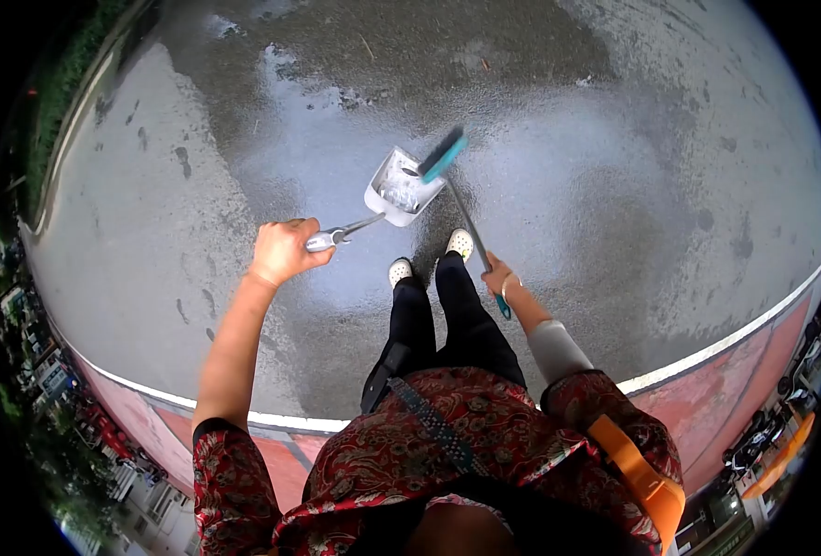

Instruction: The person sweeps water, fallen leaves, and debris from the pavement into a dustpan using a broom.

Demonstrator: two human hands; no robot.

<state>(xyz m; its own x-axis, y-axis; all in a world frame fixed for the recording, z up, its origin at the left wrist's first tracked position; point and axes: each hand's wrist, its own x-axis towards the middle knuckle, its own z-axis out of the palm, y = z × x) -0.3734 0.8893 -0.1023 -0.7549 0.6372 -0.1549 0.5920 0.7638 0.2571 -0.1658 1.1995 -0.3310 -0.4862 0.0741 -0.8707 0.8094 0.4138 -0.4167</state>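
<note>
As I watch from afar through the head camera, nearest the lens comes a red patterned shirt, crossed by a dark dotted strap, with a bright orange strap by the right shoulder. Past it I see dark trousers running down to pale clogs with holes in their tops, planted on wet pavement.

Off to the right, I have the right hand with its grip wrapped around the dark shaft of a long-handled broom, near the teal end; a pale bangle circles that wrist and a grey sleeve covers the forearm. Over on the left, the left hand has its grip curled around the grey handle of a white dustpan.

That pan sits ahead of the clogs, with something clear and shiny inside, too small for me to name. The teal brush head, blurred, overlaps the pan's right side in my view; I cannot tell whether they touch. Farther out, I see drier, paler pavement and green plants along the left edge.
</note>
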